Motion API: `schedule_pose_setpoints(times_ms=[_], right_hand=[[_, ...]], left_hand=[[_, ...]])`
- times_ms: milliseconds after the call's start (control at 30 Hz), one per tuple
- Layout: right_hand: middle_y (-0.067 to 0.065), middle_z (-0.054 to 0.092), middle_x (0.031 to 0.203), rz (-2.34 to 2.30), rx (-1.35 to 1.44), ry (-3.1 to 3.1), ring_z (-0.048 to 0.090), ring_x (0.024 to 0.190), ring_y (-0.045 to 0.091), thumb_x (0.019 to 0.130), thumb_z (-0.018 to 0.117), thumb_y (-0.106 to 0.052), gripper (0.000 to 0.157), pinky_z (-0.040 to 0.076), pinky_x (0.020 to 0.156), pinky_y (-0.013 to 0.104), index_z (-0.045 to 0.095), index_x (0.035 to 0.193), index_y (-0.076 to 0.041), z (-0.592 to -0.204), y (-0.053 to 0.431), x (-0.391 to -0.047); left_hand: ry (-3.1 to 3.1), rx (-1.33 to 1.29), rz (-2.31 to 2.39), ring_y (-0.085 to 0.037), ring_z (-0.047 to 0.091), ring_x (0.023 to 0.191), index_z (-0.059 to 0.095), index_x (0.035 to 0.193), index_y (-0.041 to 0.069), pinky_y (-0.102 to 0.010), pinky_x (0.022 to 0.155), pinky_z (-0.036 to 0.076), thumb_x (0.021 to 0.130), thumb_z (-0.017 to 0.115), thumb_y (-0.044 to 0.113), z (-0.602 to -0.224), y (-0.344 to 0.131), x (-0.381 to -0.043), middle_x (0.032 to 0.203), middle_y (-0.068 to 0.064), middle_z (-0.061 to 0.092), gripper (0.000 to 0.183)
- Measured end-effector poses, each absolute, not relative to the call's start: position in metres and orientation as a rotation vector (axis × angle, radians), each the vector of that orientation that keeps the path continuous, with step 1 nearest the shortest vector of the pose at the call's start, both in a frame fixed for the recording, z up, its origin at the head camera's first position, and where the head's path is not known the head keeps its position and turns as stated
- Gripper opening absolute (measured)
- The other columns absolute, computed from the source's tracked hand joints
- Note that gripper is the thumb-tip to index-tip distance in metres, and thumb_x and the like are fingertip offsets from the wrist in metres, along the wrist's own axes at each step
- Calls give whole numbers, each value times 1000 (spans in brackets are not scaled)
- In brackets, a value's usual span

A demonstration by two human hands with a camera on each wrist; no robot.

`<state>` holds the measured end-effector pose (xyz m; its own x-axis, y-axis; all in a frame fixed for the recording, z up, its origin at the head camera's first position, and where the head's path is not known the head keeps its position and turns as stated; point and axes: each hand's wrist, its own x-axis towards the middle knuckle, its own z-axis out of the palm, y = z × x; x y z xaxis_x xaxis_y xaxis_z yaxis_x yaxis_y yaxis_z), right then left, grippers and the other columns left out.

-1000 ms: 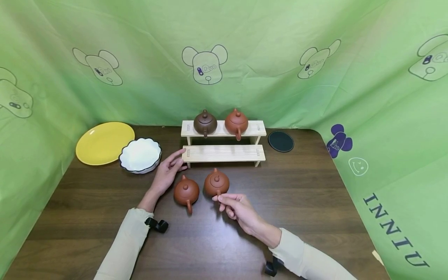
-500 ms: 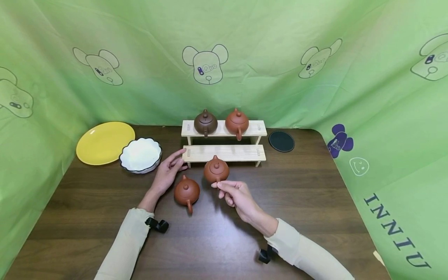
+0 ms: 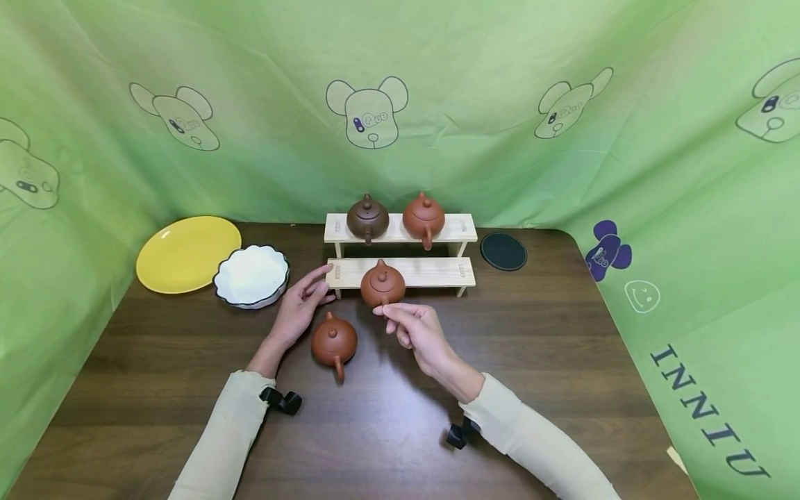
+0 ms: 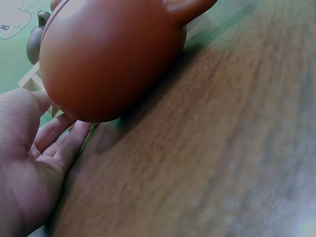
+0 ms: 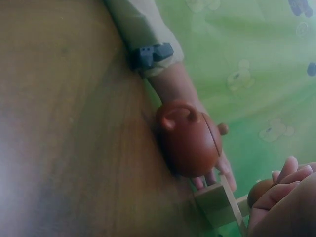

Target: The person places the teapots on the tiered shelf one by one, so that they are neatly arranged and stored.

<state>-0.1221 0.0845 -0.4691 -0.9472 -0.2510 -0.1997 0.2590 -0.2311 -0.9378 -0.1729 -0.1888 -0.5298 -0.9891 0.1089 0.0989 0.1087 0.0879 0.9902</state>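
Pinched teapot (image 3: 382,283) has moved forward, body just past the right grip (image 3: 423,335).

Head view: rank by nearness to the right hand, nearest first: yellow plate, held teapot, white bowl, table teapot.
From the right hand:
1. Held teapot: touching, pinched in that hand.
2. Table teapot: to the left.
3. White bowl: farther left.
4. Yellow plate: far left, past the bowl.
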Motion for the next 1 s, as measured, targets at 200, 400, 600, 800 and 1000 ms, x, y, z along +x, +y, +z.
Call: schedule_pose_setpoints(times_ms=[200,400,600,800,1000], right_hand=[[-3,64,68,-2252,40,1713,38,47,-1,105,70,-9,18,21,45,17,87,108,-5,-469,81,-131],[-3,63,66,-2256,49,1717,38,46,0,105,70,-10,17,20,44,17,87,105,-6,-470,77,-137],[-4,65,67,-2274,51,1720,39,47,-1,106,70,-10,18,23,43,14,87,105,-5,-473,70,-144],[-4,64,68,-2287,45,1752,39,47,0,105,71,-11,18,23,44,16,86,108,0,-476,66,-150],[-5,61,68,-2307,44,1748,39,48,0,106,71,-11,18,25,44,15,86,107,-1,-477,62,-157]], left_hand=[[2320,227,2100,-4,75,112,53,164,2,-24,102,64,118,55,13,-529,-188,-172,165,-21,54,47],[2313,218,2095,-9,76,114,53,164,2,-26,103,65,118,56,13,-529,-189,-172,165,-19,55,47],[2303,217,2112,-10,75,116,53,163,2,-27,103,65,118,56,12,-529,-188,-173,165,-18,55,46],[2296,213,2113,-9,75,115,54,163,3,-28,103,65,118,57,13,-529,-188,-173,166,-15,55,46],[2304,226,2114,-7,76,113,53,164,2,-25,102,65,118,57,14,-528,-189,-173,165,-19,54,47]])
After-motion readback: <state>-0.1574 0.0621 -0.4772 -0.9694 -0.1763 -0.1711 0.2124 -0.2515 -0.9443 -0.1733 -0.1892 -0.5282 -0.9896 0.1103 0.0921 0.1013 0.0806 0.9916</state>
